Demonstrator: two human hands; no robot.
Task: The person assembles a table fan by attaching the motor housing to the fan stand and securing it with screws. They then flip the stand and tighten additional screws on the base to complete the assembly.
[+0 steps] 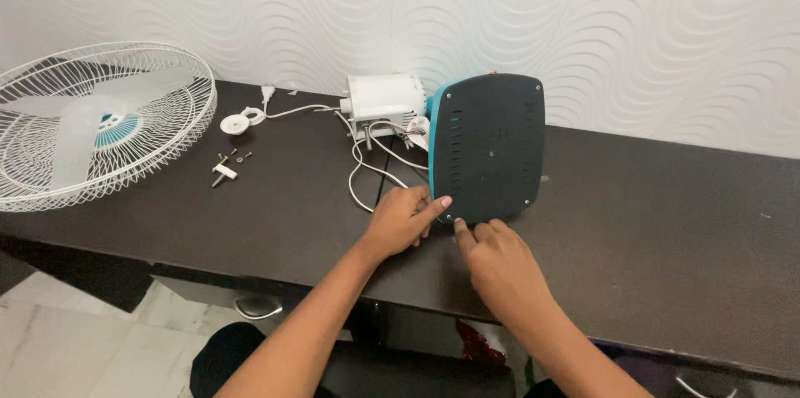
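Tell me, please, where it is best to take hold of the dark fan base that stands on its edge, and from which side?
Probably by its two upright side edges. The fan base stands on edge on the table, flat underside toward the person. The left hand and right hand already touch its lower corner. The white motor and cord crowd the left edge, so come from the front.

There are no boxes, bags, signs or screens to see here, and no stuck-on labels either. No thing on the dark table shows a tag or a sticker that can be made out. The wavy white wall behind has nothing hung on it.
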